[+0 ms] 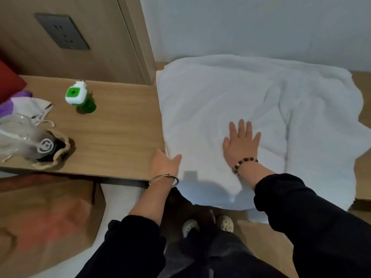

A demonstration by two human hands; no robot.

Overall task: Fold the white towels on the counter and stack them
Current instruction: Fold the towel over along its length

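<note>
The left hand (165, 163) sits at the left edge of the white towel (210, 97), thumb lying on top of the cloth. Its fingers are hidden at that edge, so I cannot tell whether they pinch the towel or only rest beside it. The right hand (241, 143) lies flat on the towel's near middle, fingers straight and spread, holding nothing. A metal bangle (163, 179) circles the left wrist and a bead bracelet (244, 163) the right; both arms wear black sleeves.

The towel is spread rumpled over the wooden counter (112, 133), covering most of what lies beneath it. Its near edge hangs over the counter's front, and creases run down its right part. How many layers it has is hard to make out.

Left of the towel stands a green-and-white plug-in bottle (79, 97). Farther left, at the frame edge, lie a clear plastic bag (18, 135), a drawstring pouch (60, 149) with a dark item half inside, a white-and-purple cloth (30, 106) and a red thing (10, 81) cut off by the frame.

Up and left of the towel, a dark socket plate (61, 31) sits in a wood wall panel. Behind the towel is a white wall (241, 23). Below the towel's near edge, cream clogs (225, 225) show on the floor; down and left, blurred, is a brown paper bag (46, 217).
</note>
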